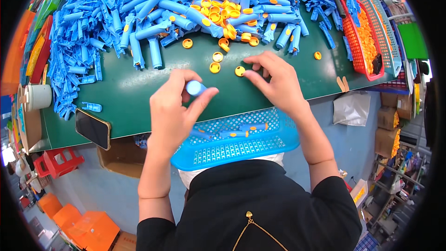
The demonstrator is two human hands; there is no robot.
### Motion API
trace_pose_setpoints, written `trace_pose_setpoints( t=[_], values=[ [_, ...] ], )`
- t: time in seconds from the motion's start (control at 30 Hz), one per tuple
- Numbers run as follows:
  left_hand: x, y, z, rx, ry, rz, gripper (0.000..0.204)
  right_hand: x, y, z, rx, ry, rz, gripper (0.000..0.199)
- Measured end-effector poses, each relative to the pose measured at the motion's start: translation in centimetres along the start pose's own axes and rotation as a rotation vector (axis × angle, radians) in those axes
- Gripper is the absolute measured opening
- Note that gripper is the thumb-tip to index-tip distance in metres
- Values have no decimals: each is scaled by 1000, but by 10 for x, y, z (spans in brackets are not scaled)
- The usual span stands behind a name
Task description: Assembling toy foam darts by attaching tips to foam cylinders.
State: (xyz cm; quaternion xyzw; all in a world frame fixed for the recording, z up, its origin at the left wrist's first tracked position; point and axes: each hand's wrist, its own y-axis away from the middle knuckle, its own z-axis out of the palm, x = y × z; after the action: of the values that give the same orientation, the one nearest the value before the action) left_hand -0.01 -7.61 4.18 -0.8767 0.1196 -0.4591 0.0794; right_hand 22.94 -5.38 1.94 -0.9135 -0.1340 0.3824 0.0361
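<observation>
My left hand (172,102) is closed round a light blue plastic tube (195,88), its round end pointing up between thumb and fingers. Over the green table, my right hand (277,78) has its thumb and forefinger apart. The thumb tip is right beside a small yellow round cap (239,71); whether it touches the cap I cannot tell. Two more loose caps, one a yellow cap (214,67), lie between my hands. Farther back, a cluster of yellow caps (216,11) rests against a big heap of blue tube-shaped parts (153,7).
At my lap a blue perforated basket (232,153) holds several blue parts with yellow ends. A phone (93,129) overhangs the front edge of the green table (302,72) at left. On the right stands a red basket (355,46) of yellow pieces. A white cup-like container (38,97) is far left.
</observation>
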Motion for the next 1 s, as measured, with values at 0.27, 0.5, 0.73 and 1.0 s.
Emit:
trace_pose_setpoints(
  t=[0.27,0.5,0.73,1.0],
  values=[
    [-22,15,43,10,289,134,31,-8,-1,6,7,-165,-79,25],
    [-23,14,45,12,251,187,28,-41,1,-3,-63,-265,-328,29],
    [-25,16,48,31,210,198,32,-53,-1,0,16,-136,-393,26],
    [-25,15,47,48,186,211,36,-63,0,-4,20,-70,-381,28]
  ],
)
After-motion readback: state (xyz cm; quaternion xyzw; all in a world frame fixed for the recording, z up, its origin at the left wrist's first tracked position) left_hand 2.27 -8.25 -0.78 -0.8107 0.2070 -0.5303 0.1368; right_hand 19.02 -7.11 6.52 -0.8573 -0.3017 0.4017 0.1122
